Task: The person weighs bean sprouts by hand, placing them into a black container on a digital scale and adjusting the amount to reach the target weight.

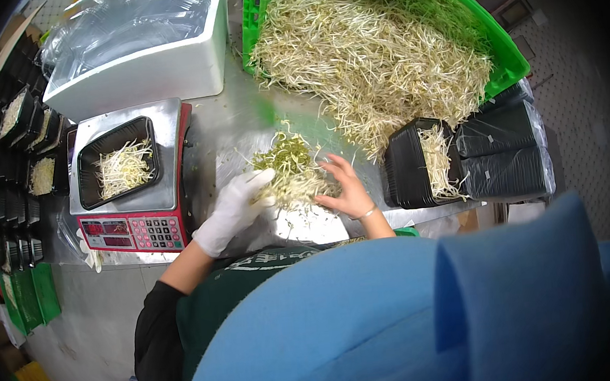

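A loose clump of bean sprouts (pixel 296 177), green at its far side and white toward me, is between my hands over the steel table. My left hand (pixel 238 204), in a white glove, touches the clump's left edge; the sprouts partly hide its fingertips, so its grip cannot be told. On the right side, my bare right hand (pixel 349 189) has its fingers spread and curved at the sprouts. Left of my hands, a black plastic tray (pixel 88 171) with white sprouts sits on a red digital scale (pixel 129 230).
Beyond my hands, a green crate (pixel 505 58) on its side spills a large sprout heap (pixel 375 64). Stacked black trays (pixel 406 170), the top one holding sprouts, stand right beside wrapped trays (pixel 505 173). A white foam box (pixel 137 80) is behind the scale; filled trays (pixel 42 175) line the left.
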Demonstrator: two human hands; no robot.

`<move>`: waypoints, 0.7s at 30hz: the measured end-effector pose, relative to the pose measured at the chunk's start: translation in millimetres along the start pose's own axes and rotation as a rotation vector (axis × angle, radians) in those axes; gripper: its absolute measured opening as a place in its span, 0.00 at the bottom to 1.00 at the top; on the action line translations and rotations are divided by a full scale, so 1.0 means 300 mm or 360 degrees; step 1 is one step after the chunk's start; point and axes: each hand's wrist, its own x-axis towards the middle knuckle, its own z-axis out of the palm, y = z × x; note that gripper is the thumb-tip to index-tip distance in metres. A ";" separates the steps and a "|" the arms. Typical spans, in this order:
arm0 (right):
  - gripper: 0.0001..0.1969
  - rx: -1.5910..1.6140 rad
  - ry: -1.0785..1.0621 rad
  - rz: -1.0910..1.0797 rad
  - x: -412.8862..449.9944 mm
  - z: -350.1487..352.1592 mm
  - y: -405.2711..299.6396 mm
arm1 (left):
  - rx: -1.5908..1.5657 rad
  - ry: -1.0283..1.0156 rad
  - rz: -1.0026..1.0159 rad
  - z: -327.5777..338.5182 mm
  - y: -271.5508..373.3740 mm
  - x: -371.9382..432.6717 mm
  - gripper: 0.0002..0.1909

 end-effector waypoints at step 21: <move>0.34 -0.0297 -0.0165 -0.0153 -0.173 0.204 -0.001 | 0.0169 -0.0162 -0.0164 -0.052 0.008 -0.126 0.21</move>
